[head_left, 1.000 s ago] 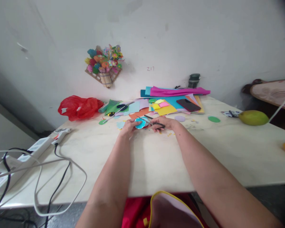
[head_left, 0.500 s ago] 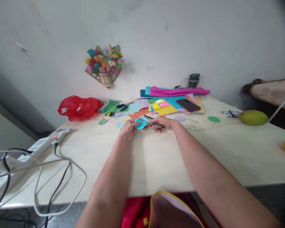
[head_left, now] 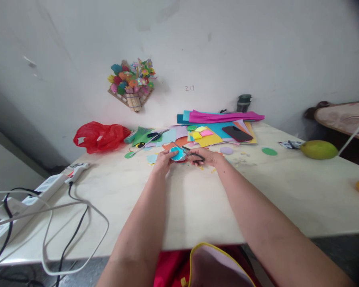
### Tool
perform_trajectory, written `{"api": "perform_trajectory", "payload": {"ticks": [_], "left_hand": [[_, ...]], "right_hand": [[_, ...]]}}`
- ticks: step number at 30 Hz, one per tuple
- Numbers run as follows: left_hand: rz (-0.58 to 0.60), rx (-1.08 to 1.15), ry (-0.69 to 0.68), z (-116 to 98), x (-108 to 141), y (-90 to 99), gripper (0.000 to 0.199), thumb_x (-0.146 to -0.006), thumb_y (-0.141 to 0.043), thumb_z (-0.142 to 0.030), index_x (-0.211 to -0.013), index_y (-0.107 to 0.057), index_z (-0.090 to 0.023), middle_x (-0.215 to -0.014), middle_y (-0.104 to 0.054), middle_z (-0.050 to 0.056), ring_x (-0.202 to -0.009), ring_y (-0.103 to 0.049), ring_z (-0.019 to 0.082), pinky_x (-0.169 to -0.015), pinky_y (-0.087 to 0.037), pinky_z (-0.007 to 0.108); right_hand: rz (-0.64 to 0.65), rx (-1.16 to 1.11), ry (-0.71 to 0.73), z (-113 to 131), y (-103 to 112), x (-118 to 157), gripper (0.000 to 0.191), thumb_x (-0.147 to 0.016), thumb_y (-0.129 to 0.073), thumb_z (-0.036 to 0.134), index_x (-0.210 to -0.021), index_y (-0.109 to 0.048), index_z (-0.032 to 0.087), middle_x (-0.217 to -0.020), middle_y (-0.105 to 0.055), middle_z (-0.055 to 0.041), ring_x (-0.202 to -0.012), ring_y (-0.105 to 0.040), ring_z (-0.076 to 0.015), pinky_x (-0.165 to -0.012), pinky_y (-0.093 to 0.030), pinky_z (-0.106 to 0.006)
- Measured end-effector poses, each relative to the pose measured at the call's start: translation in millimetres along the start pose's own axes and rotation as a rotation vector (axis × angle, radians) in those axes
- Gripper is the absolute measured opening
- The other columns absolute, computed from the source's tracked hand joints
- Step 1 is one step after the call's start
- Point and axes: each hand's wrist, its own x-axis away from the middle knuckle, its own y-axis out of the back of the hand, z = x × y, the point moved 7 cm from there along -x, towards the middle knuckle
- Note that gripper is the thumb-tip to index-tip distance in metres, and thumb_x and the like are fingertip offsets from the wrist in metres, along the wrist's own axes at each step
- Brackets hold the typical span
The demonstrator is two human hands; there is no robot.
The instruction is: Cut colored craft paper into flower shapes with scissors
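Scissors (head_left: 199, 156) in the right hand (head_left: 206, 154), fingers curled closed around the dark handles, blades pointing left and away, close by a scalloped blue paper piece (head_left: 176, 154). Left hand (head_left: 166, 156) nearly closed, with that piece pinched between thumb and fingers above the pale table (head_left: 197, 207), toward the far side. Just beyond, spread colored paper sheets (head_left: 209, 139) with small folded packs in green, yellow and pink on top, and a dark phone (head_left: 237, 133) to the right. Behind these, a long magenta sheet (head_left: 225, 116) and, against the wall (head_left: 257, 48), a dark jar (head_left: 244, 103). On the wall, handwritten "217" (head_left: 189, 88), the only writing clear enough to read; farther left, a bunch of paper flowers (head_left: 133, 81). At far left, a red plastic bag (head_left: 100, 136); nearer, a white power strip (head_left: 48, 187) with tangled cords. On the right, a lilac oval (head_left: 226, 150), a green oval (head_left: 269, 151), a green-yellow fruit (head_left: 318, 149) and a printed packet (head_left: 290, 144), print too small to read.
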Motion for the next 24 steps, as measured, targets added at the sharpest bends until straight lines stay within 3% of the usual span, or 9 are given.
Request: {"api": "perform_trajectory", "payload": {"ticks": [11, 24], "left_hand": [[-0.117, 0.065, -0.023, 4.1, -2.9, 2.4, 0.028, -0.049, -0.085, -0.021, -0.062, -0.062, -0.013, -0.061, -0.063, 0.0, -0.056, -0.058, 0.012, -0.059, -0.048, 0.025], [-0.206, 0.104, 0.002, 9.5, -4.4, 2.0, 0.023, -0.052, -0.081, -0.018, -0.061, -0.06, -0.013, -0.061, -0.064, 0.002, -0.056, -0.06, 0.013, -0.057, -0.049, 0.026]], "right_hand": [[-0.012, -0.063, 0.05, 3.9, -7.2, -2.3, 0.02, -0.08, -0.066, 0.031, -0.074, -0.055, 0.015, -0.06, -0.064, -0.0011, -0.042, -0.052, -0.0062, -0.031, -0.026, -0.015], [0.022, -0.121, 0.066, 2.8, -12.2, -2.9, 0.026, -0.079, -0.066, 0.039, -0.075, -0.057, 0.016, -0.061, -0.066, -0.0028, -0.044, -0.058, -0.0102, -0.03, -0.029, -0.017]]}}
